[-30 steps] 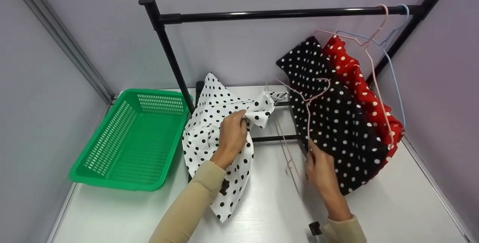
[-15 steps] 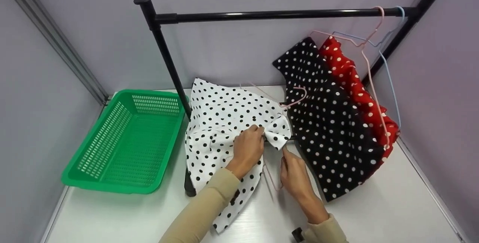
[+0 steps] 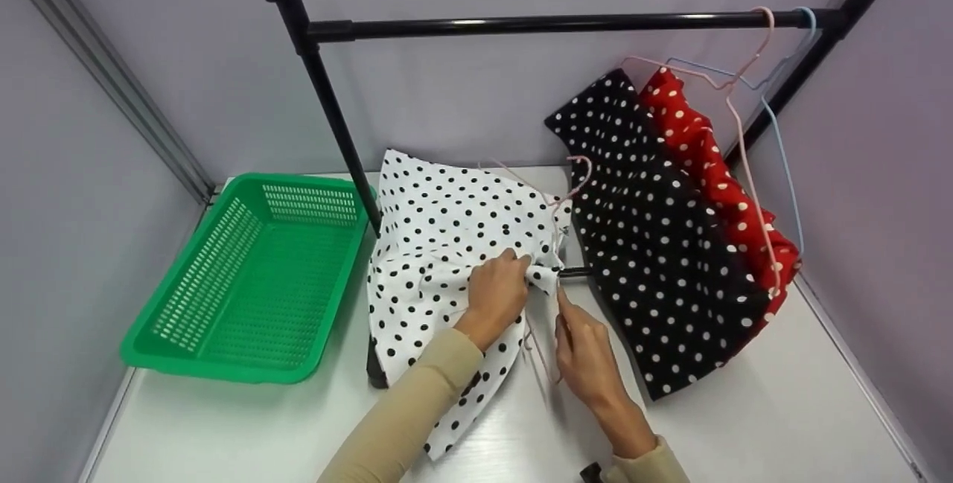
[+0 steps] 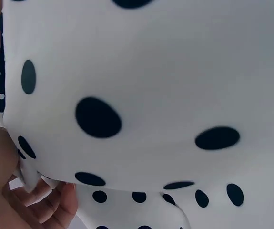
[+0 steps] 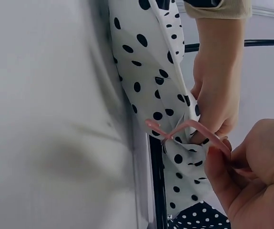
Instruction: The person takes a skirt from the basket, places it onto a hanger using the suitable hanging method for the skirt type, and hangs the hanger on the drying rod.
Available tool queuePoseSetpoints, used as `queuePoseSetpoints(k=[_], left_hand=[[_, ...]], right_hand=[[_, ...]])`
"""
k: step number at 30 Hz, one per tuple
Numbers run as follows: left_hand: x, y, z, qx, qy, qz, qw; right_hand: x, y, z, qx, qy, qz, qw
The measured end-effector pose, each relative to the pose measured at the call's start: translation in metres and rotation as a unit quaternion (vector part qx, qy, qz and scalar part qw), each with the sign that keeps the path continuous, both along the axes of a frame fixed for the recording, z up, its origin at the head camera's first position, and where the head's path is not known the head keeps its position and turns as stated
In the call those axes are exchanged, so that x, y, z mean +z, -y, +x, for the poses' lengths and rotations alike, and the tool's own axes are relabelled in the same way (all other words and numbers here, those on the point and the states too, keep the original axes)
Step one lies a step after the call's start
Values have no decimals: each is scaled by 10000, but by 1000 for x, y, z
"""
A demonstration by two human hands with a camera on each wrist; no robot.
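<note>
A white garment with black dots lies spread over the lower rack on the left. My left hand pinches its gathered right edge; in the left wrist view the cloth hides most of what lies beyond. Right beside it, my right hand grips one arm of a pink hanger. The hanger's hook rises above the garment's right side, and its held arm passes in front of the bunched edge. Fingers and thumb close round the pink hanger in the right wrist view. Cloth partly hides its other arm.
A green plastic basket stands at left. From the black rail hang a black dotted garment on a pink hanger and a red dotted garment on a blue hanger, close to my right hand. Rack posts stand either side.
My right hand has carried the pink hanger leftward to the white garment. My left hand has moved right and down, spreading the cloth; one hanger arm is now partly covered by it.
</note>
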State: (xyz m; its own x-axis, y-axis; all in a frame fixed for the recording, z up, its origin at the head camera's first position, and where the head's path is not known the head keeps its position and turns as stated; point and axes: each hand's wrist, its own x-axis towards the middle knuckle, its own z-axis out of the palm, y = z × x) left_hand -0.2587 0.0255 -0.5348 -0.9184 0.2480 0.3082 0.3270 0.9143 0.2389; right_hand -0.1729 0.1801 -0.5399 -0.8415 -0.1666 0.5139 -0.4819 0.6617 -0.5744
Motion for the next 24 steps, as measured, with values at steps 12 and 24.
queuePoseSetpoints(k=[12, 24], left_hand=[[-11, -5, 3, 31, 401, -1213, 9918], [-3, 22, 37, -1167, 2272, 798, 9635]], right_hand=[[5, 14, 8, 704, 150, -113, 9973], [9, 9, 6, -92, 871, -372, 9955]])
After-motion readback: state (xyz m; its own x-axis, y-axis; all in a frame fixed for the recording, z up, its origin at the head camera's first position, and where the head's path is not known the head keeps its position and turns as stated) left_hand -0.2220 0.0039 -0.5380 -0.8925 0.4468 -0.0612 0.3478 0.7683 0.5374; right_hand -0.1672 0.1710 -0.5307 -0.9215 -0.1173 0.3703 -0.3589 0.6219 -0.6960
